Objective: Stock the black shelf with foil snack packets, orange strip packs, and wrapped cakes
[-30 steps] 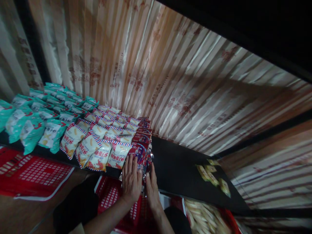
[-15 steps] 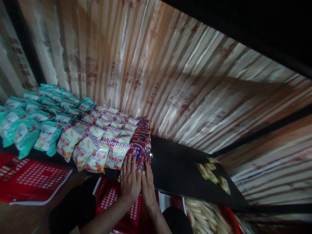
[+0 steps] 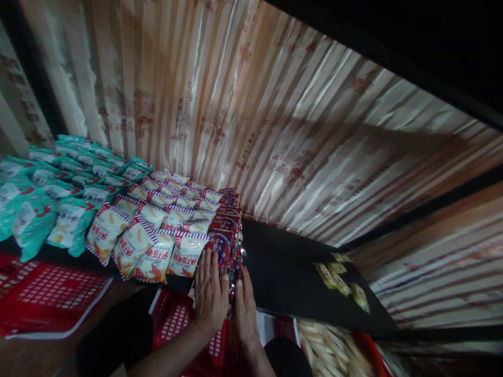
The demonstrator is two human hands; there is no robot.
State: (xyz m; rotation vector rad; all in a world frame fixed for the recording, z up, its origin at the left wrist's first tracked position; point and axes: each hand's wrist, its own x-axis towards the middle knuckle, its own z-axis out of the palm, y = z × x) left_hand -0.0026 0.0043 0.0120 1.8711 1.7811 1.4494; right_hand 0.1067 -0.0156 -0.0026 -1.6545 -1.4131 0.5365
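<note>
A row of dark purple-red snack packets [image 3: 222,236] runs back along the black shelf [image 3: 279,262], standing one behind another. My left hand [image 3: 209,293] lies flat with fingers stretched against the face of the front packet. At the row's right front edge is my right hand [image 3: 245,306], fingers straight and held upright beside the packets. Whether its fingertips touch them I cannot tell. Immediately left of the row stand several white snack bags [image 3: 188,251] with red-and-blue striped tops. Farther left are several teal snack bags [image 3: 70,222].
Small yellow-green packets [image 3: 333,277] lie on the shelf's right part. Below the shelf are a red basket [image 3: 66,298], another red basket [image 3: 175,317] under my arms, and a heap of pale packets [image 3: 334,348]. Corrugated sheeting [image 3: 251,104] backs the shelf.
My right hand has moved a little right and down, away from my left hand, opening a gap between them. My left hand stays on the front packet. The view has shifted slightly.
</note>
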